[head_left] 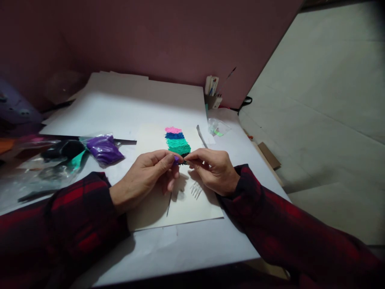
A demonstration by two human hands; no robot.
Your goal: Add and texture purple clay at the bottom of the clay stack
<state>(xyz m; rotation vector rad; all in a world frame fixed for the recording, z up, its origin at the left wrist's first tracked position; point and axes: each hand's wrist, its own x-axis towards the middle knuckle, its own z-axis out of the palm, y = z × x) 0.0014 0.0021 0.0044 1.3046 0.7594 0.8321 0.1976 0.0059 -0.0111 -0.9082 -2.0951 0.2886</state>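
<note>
Left hand (147,172) curled, thumb and forefinger pinched on a small purple bit (176,160) at the fingertips. Right hand (212,168) meeting it from the other side, fingers likewise closed on a tiny dark piece (184,162), too small to identify; tips of both hands touching or nearly so. Both wrists in red-and-black plaid sleeves (84,208).

Just beyond the fingertips, a stacked patch of textured colour (177,141): pink on top, then blue, then two bands of green, laid on a cream sheet (186,208) under both hands. Beneath the right hand, a white plastic fork (196,188) lying flat on the sheet. Beyond the right hand, a slim grey tool (201,136), and farther off a clear packet with green inside (218,128). Out past the left hand, a bag of purple material (104,149) beside other dim packets. Farthest away, near the wall, a holder with brushes (213,98).
</note>
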